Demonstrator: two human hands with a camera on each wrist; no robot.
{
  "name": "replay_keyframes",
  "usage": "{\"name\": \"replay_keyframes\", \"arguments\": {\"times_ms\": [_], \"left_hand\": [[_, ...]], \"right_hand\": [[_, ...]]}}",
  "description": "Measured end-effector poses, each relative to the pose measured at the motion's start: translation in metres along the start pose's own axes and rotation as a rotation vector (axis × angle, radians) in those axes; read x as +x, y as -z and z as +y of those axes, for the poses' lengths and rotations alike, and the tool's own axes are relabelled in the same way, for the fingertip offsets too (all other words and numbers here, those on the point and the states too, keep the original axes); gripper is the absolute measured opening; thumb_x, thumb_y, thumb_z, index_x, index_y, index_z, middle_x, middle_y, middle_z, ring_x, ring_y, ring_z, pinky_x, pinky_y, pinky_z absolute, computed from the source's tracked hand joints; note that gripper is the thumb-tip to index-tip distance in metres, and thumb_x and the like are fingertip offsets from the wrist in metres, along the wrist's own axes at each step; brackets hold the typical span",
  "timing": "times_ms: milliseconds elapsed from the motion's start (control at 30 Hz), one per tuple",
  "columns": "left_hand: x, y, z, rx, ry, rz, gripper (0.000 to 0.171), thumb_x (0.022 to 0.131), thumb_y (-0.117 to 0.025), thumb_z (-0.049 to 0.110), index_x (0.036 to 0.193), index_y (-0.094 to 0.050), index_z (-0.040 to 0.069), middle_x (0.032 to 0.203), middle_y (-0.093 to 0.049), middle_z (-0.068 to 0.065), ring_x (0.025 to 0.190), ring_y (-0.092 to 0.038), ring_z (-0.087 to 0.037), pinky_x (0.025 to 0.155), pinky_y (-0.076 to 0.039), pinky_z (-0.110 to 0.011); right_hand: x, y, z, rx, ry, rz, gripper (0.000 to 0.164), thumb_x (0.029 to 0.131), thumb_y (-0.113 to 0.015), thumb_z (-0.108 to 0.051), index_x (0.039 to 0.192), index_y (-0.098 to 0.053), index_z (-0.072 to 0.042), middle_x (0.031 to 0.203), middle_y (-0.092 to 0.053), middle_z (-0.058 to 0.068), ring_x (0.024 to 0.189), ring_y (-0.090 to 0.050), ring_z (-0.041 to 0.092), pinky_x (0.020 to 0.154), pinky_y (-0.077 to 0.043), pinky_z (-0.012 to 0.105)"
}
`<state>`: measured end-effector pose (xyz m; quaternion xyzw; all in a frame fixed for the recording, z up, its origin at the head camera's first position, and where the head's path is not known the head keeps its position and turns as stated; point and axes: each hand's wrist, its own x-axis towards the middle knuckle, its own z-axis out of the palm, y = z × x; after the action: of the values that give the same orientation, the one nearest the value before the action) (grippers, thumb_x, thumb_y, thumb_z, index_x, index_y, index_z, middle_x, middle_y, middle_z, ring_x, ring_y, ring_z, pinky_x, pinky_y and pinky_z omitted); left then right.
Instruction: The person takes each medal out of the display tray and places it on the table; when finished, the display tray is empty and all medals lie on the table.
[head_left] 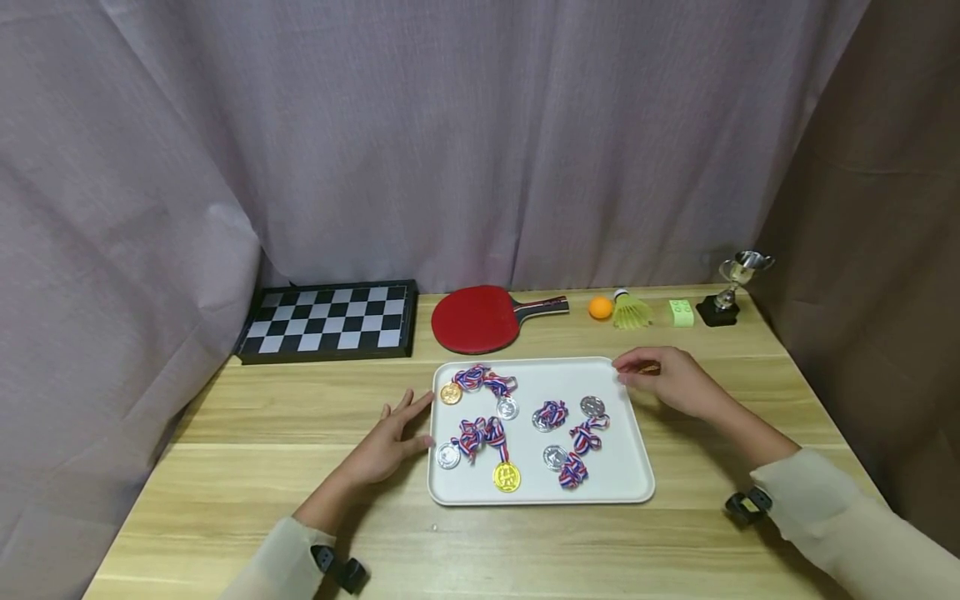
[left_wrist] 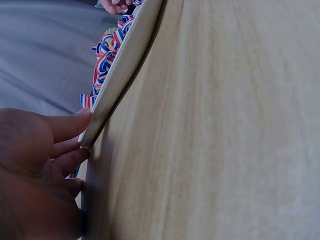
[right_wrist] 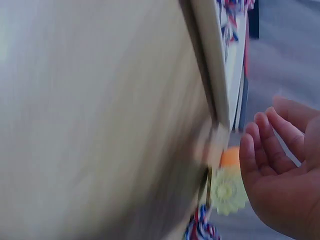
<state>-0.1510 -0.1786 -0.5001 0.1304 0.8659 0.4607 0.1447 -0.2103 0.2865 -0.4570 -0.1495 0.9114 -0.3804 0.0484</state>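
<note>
A white tray [head_left: 525,498] bears several gold medals [head_left: 506,477] and silver medals [head_left: 448,456] with red, white and blue ribbons. My left hand [head_left: 386,443] touches the tray's left edge with thumb and forefinger spread apart; in the left wrist view its thumb [left_wrist: 70,126] is against the rim. At the far right corner of the tray is my right hand [head_left: 667,379], fingers loosely bent. The right wrist view shows nothing in its palm [right_wrist: 290,185]. A brownish-gold thing [head_left: 649,369] is mostly hidden by this hand. A striped ribbon [right_wrist: 201,230] appears below it.
Along the back of the wooden table lie a chessboard [head_left: 330,319], a red table tennis bat [head_left: 476,319], an orange ball [head_left: 600,307], a yellow shuttlecock [head_left: 630,311] and a light green block [head_left: 681,312]. A small trophy cup [head_left: 731,287] stands at the back right. Curtains surround the table.
</note>
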Motion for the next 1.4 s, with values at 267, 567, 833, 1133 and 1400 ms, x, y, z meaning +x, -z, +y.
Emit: {"name": "replay_keyframes", "arguments": {"times_ms": [267,567,833,1133,1400], "left_hand": [[0.0,0.001,0.001,0.001,-0.009,0.004,0.071,0.099,-0.069,0.015,0.161,-0.036,0.012,0.169,-0.016,-0.021,0.159,-0.005,-0.032,0.127,0.011,-0.055],[0.0,0.001,0.0,0.008,-0.018,0.005,0.071,0.098,-0.07,0.016,0.161,-0.037,0.012,0.169,-0.016,-0.022,0.159,-0.006,-0.032,0.127,0.011,-0.055],[0.0,0.0,0.0,-0.003,-0.006,0.007,0.071,0.098,-0.07,0.017,0.161,-0.037,0.013,0.169,-0.015,-0.022,0.159,-0.005,-0.032,0.127,0.011,-0.055],[-0.001,0.0,0.0,0.0,0.0,0.005,0.071,0.098,-0.07,0.018,0.161,-0.037,0.013,0.17,-0.013,-0.023,0.159,-0.005,-0.033,0.127,0.01,-0.055],[0.0,0.001,-0.001,0.001,-0.006,0.005,0.071,0.098,-0.07,0.018,0.161,-0.037,0.013,0.17,-0.014,-0.023,0.159,-0.006,-0.033,0.127,0.01,-0.056]], "right_hand": [[-0.004,-0.028,-0.015,0.092,0.023,-0.107,0.028,0.093,-0.076,-0.01,0.119,-0.073,0.001,0.108,-0.076,0.011,0.099,-0.07,0.025,0.085,-0.057,0.024],[-0.003,-0.042,-0.018,0.042,0.042,-0.121,0.038,0.086,-0.081,-0.006,0.122,-0.071,0.005,0.116,-0.072,0.019,0.108,-0.069,0.035,0.097,-0.057,0.047],[-0.004,-0.046,-0.017,-0.093,0.103,-0.11,0.042,0.079,-0.088,-0.01,0.118,-0.075,-0.003,0.11,-0.074,0.008,0.101,-0.067,0.023,0.091,-0.057,0.036],[-0.004,-0.046,-0.018,-0.097,0.114,-0.108,0.029,0.078,-0.087,-0.006,0.104,-0.075,-0.01,0.097,-0.067,0.0,0.09,-0.06,0.016,0.081,-0.054,0.03],[-0.004,-0.045,-0.018,0.01,0.084,-0.104,0.024,0.084,-0.077,0.006,0.099,-0.068,-0.01,0.089,-0.067,0.002,0.084,-0.061,0.016,0.073,-0.053,0.024]]}}
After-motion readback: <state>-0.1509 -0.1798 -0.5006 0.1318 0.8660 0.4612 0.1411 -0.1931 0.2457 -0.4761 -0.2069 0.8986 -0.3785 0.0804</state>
